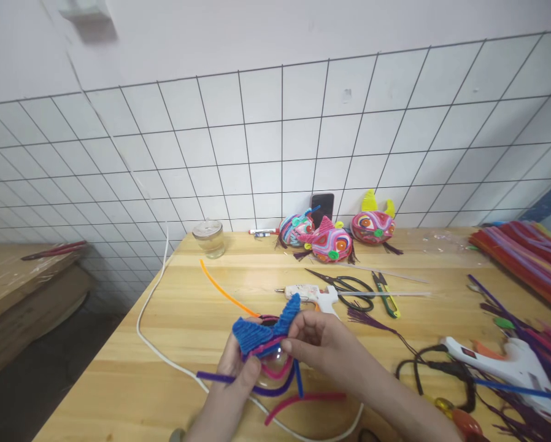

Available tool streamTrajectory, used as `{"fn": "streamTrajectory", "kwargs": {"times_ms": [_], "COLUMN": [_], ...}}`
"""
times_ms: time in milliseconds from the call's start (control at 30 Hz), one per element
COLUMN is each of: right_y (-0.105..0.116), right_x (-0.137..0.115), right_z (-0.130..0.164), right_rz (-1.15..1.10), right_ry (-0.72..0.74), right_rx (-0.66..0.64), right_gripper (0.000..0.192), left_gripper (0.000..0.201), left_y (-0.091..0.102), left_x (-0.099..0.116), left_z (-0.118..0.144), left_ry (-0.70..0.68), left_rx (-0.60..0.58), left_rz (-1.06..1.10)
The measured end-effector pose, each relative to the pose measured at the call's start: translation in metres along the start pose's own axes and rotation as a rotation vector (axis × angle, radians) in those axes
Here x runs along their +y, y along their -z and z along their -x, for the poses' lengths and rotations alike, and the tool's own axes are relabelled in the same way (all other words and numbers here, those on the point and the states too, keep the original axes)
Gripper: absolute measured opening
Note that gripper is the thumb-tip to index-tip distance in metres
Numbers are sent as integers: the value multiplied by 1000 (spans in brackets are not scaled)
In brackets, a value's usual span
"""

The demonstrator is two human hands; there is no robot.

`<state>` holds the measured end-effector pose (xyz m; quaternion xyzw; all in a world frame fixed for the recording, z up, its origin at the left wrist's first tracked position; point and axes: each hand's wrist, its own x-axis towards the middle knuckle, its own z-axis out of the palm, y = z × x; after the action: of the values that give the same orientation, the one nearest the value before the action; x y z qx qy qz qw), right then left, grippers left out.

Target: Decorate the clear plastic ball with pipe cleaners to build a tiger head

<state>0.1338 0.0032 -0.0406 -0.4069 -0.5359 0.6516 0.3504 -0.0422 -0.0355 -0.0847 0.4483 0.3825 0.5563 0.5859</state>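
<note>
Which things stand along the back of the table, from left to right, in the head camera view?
Glass jar with lid → red and blue marker pens → first pipe-cleaner fish → second pipe-cleaner fish → third fish with yellow fins → pile of red pipe cleaners.

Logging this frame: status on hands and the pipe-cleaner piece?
Left hand and right hand both pinch the blue pipe-cleaner piece above the table. Purple and pink stems trail below. Glue gun behind, untouched.
</note>
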Motion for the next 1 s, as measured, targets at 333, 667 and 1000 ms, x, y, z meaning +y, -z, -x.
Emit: {"fn": "streamTrajectory", "kwargs": {"times_ms": [333, 667, 1000], "right_y": [-4, -1, -1], "right_x": [1, -5, -3], "right_z": [1, 0, 0], "right_rz": [-32, 10, 51], "right_ry": [13, -3, 15], "right_rx": [6, 2, 44], "right_gripper": [36, 37, 28], "left_gripper": [29, 37, 47], "left_y": [-5, -20, -21], "left_x": [2, 20, 19], "left_z": [-4, -7, -7], "left_ry": [50, 124, 135], "left_rx": [130, 202, 197], "left_rz": [23, 216, 263]}}
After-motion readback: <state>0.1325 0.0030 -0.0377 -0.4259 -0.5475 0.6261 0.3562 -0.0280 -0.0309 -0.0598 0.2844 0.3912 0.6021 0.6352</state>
